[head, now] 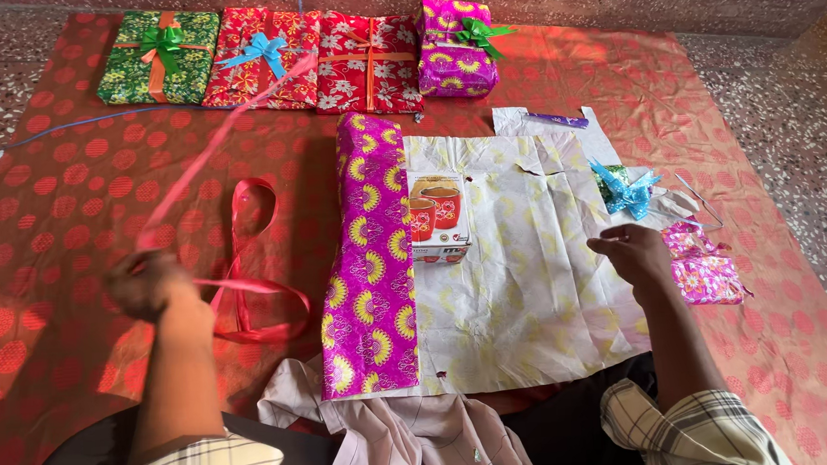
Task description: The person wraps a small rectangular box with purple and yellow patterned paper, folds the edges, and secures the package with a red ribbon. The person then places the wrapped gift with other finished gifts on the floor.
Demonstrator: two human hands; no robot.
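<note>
My left hand [148,283] is blurred and closed on a pink ribbon [248,284], which loops over the red cloth and stretches up toward the wrapped boxes. My right hand [630,251] hovers over the right edge of a wrapping sheet [527,283] lying white side up, and I cannot see anything in its fingers. The sheet's left edge is folded over, showing a magenta side with yellow flowers [370,262]. A small box [438,217] with pictured cups lies on the sheet beside that fold.
Several wrapped gifts line the far edge: green [159,58], two red [262,58] [367,62], and magenta [456,46]. A blue bow [627,191], magenta paper scraps [703,268], scissors [700,199] and a purple pen [557,119] lie at the right. A pale shirt [394,429] lies near me.
</note>
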